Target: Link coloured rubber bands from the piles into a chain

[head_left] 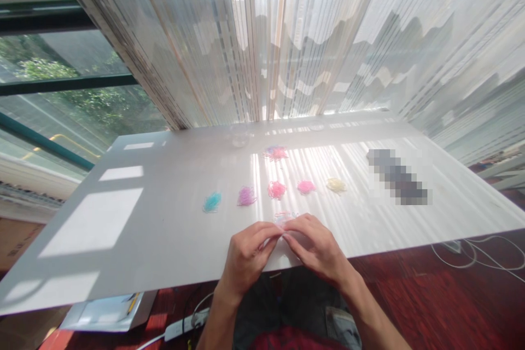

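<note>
My left hand [249, 251] and my right hand [314, 243] meet fingertip to fingertip over the front of the white table [172, 240]. Both are closed in a pinch; whatever is between the fingertips is too small to make out. Just beyond them lies a mixed-colour pile of thin loops or strands [283, 217], partly hidden by my fingers. A row of similar small piles runs across the table: teal [212, 202], purple [246, 196], red-pink [276, 190], pink [305, 186] and pale yellow [336, 184]. Behind them sits another mixed pile [276, 153].
A clear round container [240, 139] stands near the back edge, with a flat clear disc [316, 127] to its right. A blurred dark object [397, 176] lies on the right. Striped sheer curtains [270, 38] hang behind. Below are a power strip [184, 327] and white cables [476, 251].
</note>
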A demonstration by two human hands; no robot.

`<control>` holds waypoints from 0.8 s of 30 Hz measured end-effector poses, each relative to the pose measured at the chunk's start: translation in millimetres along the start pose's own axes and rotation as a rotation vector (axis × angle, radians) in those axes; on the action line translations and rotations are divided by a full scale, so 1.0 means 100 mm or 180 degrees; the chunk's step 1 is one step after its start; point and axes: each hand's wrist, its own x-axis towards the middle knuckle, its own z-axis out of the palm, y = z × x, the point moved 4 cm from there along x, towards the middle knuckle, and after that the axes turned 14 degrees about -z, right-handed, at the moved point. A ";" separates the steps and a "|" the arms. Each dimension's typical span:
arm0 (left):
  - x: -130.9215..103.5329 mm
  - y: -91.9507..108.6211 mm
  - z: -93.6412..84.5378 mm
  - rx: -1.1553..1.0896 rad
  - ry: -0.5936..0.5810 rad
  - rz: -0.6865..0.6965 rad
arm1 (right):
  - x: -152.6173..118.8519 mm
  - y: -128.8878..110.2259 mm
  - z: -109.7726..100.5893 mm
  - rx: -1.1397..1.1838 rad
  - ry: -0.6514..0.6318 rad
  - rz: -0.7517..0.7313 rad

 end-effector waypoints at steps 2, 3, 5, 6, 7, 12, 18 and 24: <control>-0.01 0.01 0.00 0.0020 -0.0010 0.0081 | -0.01 0.01 0.00 0.0051 0.0041 0.0004; -0.01 0.01 0.00 0.0045 -0.0002 0.0110 | -0.01 0.01 -0.01 0.0079 0.0076 0.0003; -0.02 0.01 0.00 0.0146 0.0030 0.0132 | 0.00 0.01 -0.02 0.0122 0.0149 0.0000; -0.02 0.01 0.01 0.0211 0.0052 0.0124 | 0.00 0.01 -0.03 0.0140 0.0181 0.0003; -0.02 0.01 0.01 0.0279 0.0078 0.0105 | 0.01 0.00 -0.04 0.0158 0.0208 0.0015; -0.01 0.02 0.01 0.0477 0.0153 0.0059 | 0.01 0.00 -0.07 0.0242 0.0325 0.0139; 0.00 0.02 0.01 0.0571 0.0210 0.0002 | 0.00 0.03 -0.06 0.0107 0.0364 0.0281; 0.02 0.03 -0.01 0.0733 0.0296 -0.0142 | 0.01 0.03 -0.07 -0.0042 0.0436 0.0370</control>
